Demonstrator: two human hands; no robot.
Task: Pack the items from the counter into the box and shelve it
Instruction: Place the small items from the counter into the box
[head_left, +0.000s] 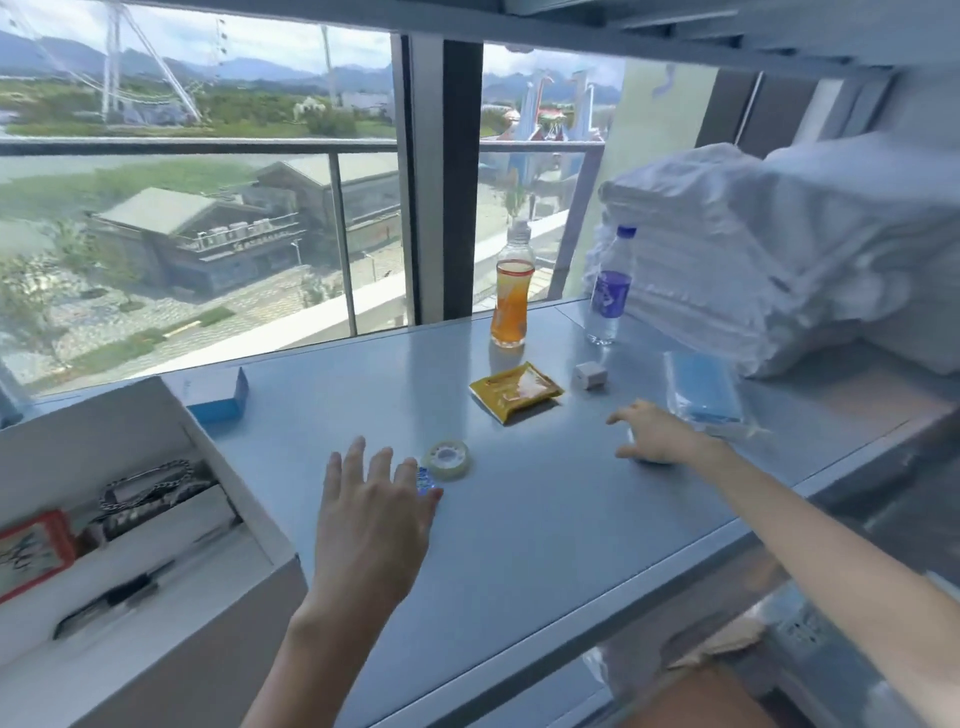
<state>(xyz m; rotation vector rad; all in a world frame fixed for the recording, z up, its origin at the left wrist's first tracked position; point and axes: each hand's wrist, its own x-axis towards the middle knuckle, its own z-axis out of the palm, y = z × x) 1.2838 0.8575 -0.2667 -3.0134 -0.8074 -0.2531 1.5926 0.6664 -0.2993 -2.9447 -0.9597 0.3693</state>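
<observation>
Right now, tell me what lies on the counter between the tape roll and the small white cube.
In the head view, the yellow packet lies flat between the tape roll and the white cube; otherwise the counter there is bare.

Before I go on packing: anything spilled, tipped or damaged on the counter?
Nothing stands out. The orange drink bottle and water bottle stand upright, the yellow packet and tape roll lie flat, and the counter looks dry.
</observation>
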